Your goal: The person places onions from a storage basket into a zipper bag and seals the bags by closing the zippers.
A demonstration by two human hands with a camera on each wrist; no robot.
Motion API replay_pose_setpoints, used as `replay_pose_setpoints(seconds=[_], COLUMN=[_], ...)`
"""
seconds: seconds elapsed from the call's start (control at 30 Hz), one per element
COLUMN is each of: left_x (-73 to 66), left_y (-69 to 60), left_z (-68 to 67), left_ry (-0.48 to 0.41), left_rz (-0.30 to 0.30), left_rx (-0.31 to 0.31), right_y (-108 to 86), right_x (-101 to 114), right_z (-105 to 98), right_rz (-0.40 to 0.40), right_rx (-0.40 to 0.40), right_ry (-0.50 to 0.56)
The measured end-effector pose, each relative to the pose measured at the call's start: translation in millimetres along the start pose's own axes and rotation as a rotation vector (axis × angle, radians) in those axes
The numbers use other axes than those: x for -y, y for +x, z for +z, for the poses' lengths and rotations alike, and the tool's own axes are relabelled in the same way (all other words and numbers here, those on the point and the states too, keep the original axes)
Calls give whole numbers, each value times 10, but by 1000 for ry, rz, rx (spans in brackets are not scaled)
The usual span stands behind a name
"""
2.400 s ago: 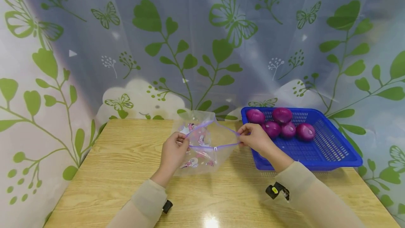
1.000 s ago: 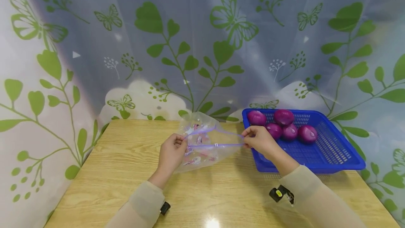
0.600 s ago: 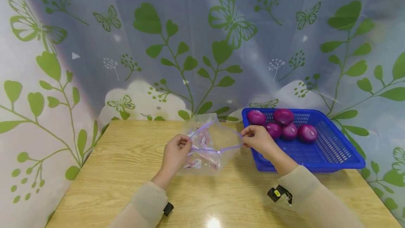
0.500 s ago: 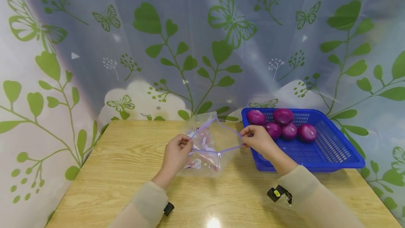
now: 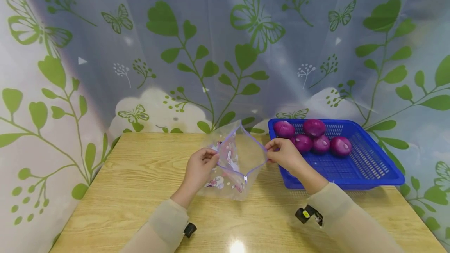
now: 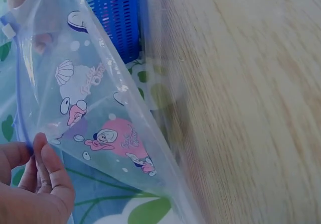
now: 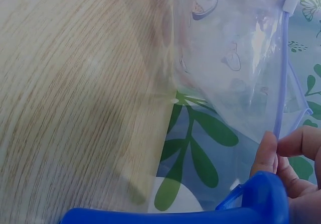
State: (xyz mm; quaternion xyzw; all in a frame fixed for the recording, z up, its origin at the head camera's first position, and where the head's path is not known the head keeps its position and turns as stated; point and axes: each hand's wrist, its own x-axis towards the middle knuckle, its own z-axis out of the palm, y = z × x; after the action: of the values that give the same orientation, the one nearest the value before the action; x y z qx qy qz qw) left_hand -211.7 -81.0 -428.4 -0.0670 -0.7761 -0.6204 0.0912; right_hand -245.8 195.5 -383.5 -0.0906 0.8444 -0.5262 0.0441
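A clear plastic zip bag with a purple zip edge and pink cartoon prints hangs between both hands, its mouth spread wide. My left hand pinches the left end of the zip edge between thumb and fingers. At the opposite end, my right hand pinches the rim beside the blue basket. A white slider sits on the zip in the left wrist view. Printed shells and figures show on the bag's side. No contents are visible inside the bag.
The blue plastic basket stands at the right of the wooden table, holding several purple onions at its left and back. A patterned curtain hangs behind the table.
My left hand has moved right, closer to the right hand, and the bag's mouth has widened from a narrow slit to a broad diamond. Basket and onions stay put.
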Motion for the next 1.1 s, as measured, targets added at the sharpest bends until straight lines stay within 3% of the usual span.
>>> replay_pose_setpoints(seconds=[0.3, 0.5, 0.83, 1.1], left_x=[-68, -39, -25, -56], left_y=[-13, -6, 25, 20], left_z=[11, 34, 70, 68], left_ry=[-34, -62, -180, -189], left_rz=[-65, -98, -174, -178], left_rx=[42, 57, 106, 134], right_y=[4, 10, -1, 20], right_x=[34, 14, 5, -5], right_z=[36, 36, 56, 71], right_rz=[-7, -2, 6, -7], right_rx=[15, 18, 32, 40], right_ry=[2, 1, 29, 39])
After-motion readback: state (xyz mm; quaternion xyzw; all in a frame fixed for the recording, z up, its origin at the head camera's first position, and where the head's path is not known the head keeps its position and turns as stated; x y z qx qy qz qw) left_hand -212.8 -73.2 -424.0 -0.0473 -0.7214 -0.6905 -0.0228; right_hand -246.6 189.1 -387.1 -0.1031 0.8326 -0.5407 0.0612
